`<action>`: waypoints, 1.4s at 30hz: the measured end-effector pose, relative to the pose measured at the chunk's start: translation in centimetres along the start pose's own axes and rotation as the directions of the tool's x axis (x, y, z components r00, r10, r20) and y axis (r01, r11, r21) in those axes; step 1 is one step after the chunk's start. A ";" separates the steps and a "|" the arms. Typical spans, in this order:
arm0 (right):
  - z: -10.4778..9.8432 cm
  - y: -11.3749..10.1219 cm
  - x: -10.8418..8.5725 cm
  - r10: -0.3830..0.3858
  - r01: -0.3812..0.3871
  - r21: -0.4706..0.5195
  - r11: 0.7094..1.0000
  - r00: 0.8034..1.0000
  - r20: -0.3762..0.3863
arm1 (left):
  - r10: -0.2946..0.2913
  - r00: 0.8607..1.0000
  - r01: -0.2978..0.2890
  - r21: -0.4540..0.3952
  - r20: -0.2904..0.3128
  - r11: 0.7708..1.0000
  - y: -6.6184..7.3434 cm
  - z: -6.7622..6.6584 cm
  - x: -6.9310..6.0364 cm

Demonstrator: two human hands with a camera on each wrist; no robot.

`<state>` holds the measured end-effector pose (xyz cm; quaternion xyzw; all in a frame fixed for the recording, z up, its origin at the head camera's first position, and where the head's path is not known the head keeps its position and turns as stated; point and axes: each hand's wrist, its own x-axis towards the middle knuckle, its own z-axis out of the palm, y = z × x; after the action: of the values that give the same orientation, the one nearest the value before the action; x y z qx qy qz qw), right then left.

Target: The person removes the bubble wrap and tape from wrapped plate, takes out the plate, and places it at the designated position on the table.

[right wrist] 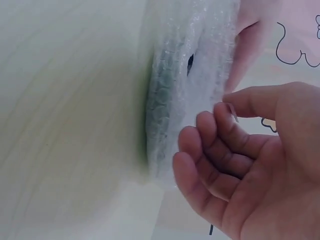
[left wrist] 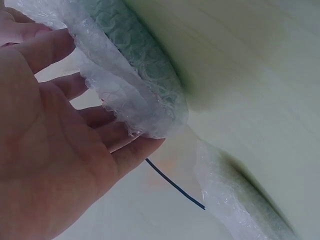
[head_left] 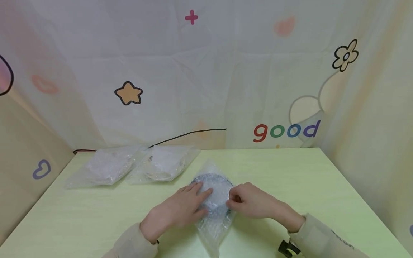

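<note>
Round parcel: We had the bubble-wrapped round parcel (head_left: 217,199) between our two grips at the desk (head_left: 290,172), a dark rim showing through the film; whether it lay fully flat we could not tell.
Left grip: We rested our left grip (head_left: 180,207) on the parcel's left side, fingers spread and nearly straight, touching it rather than curled round it.
Right grip: We kept our right grip (head_left: 255,201) at the parcel's right edge, fingers curled and thumb tip close to the index fingertip; we could not tell whether film was caught between.
Film tail: A pointed film tail (head_left: 213,233) ran towards us, between our forearms.
Spare packets: The leftmost packet (head_left: 111,165) and its neighbour (head_left: 167,163) lay beyond our left grip and to its left, well apart from the parcel.
Slip risk: We judged that a sideways pull on the right could twist the parcel, since our left only pressed slick film.
Tear risk: A hard tug at the edge could rip the thin wrap.
</note>
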<state>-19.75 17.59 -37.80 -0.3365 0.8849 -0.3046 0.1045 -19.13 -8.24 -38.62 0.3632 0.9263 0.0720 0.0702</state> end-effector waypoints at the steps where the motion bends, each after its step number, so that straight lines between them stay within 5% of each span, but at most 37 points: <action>1: 0.0 0.0 0.0 -0.004 0.004 0.007 1.000 1.000 -0.009 | 0.002 1.000 -0.002 0.007 -0.014 1.000 0.0 0.0 0.0; 8: 0.5 0.4 0.2 -0.034 0.037 0.038 0.999 0.997 -0.076 | 0.011 0.995 -0.007 0.042 -0.102 0.999 -0.4 0.4 0.3; 17: 0.8 0.6 0.4 -0.065 0.058 -0.041 0.997 0.979 -0.191 | 0.009 0.983 -0.005 0.024 -0.186 1.000 -0.7 0.7 0.6; 42: 1.0 0.5 0.4 -0.002 -0.014 -0.085 0.996 0.984 -0.181 | -0.004 0.921 -0.005 -0.023 -0.390 1.000 -1.0 0.6 1.0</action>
<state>-19.96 17.13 -38.86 -0.3090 0.9041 -0.2950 0.0101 -20.39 -8.26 -39.46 0.3411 0.9207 0.1540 -0.1111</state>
